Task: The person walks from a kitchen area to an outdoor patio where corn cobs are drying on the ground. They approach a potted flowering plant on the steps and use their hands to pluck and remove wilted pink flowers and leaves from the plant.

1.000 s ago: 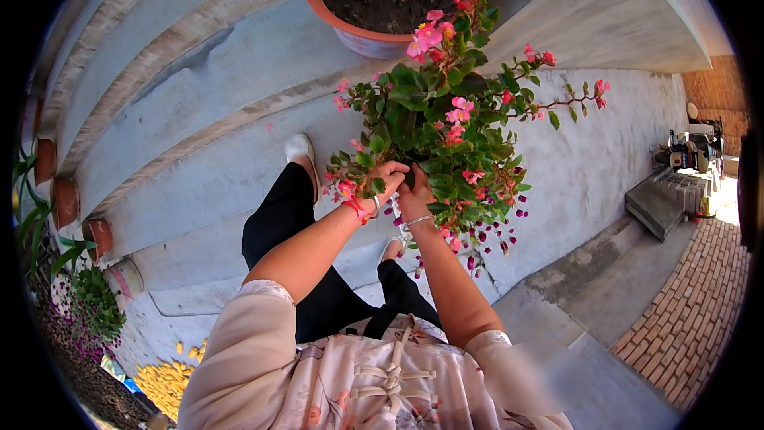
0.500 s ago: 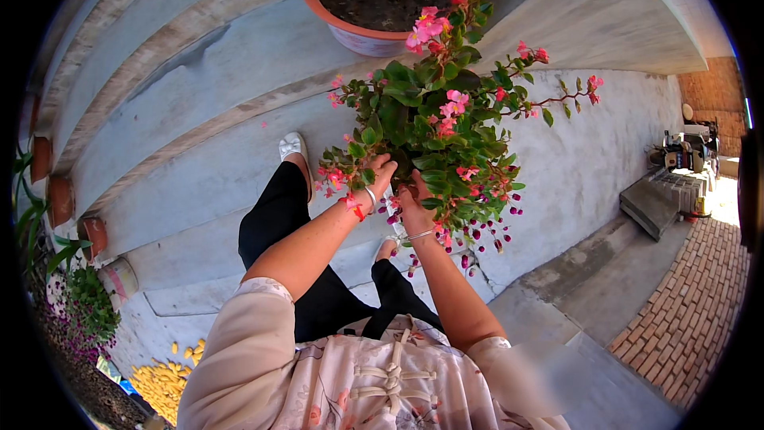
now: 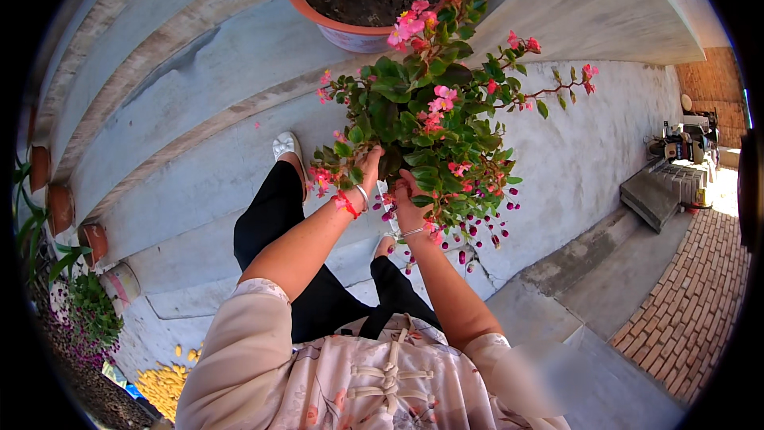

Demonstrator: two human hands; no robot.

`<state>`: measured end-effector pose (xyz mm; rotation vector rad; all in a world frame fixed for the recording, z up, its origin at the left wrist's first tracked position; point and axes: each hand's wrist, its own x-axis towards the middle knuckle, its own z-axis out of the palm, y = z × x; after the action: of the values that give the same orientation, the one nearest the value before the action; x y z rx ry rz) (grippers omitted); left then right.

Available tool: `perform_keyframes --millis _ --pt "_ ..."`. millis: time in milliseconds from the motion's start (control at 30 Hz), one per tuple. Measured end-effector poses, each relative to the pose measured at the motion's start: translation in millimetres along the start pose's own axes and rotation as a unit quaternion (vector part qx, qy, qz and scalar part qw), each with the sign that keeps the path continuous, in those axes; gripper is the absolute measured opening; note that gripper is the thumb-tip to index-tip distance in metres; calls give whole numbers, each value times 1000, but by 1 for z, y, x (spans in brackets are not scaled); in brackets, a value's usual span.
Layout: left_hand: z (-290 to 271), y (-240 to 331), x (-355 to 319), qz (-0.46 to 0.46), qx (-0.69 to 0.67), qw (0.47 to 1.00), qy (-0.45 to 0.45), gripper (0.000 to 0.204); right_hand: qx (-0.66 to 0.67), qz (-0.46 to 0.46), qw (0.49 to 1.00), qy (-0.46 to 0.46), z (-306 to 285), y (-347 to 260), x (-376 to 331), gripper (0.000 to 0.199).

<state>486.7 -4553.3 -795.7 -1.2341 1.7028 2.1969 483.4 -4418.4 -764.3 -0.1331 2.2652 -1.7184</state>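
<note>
- Flowering plant (image 3: 434,123), green leaves with pink blooms, is held up in front of the person, above the concrete steps (image 3: 183,95).
- Left hand (image 3: 368,169) reaches into the foliage at the plant's lower left; leaves hide the fingers, so I cannot tell whether it grips.
- Right hand (image 3: 410,205) is closed around the plant's base from below.
- Terracotta pot (image 3: 350,0) filled with soil stands on a higher step, just behind the plant's top blooms.
- Person's foot in a white shoe (image 3: 286,147) rests on a step edge below the left hand.
- Small pots (image 3: 60,207) line the steps' left end.
- Open brick paving (image 3: 692,302) lies to the right.
</note>
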Motion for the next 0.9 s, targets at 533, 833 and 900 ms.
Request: perform_keyframes --millis 533,833,900 --pt "16 38 -30 -33 -113 992 -50 52 -289 20 957 3 24 -32 41 33" --pt "14 45 -37 -42 -140 988 -58 51 -286 117 950 -45 29 -58 49 32" --pt "12 46 -37 -50 -141 987 -62 51 -269 133 952 -55 28 -55 53 31"
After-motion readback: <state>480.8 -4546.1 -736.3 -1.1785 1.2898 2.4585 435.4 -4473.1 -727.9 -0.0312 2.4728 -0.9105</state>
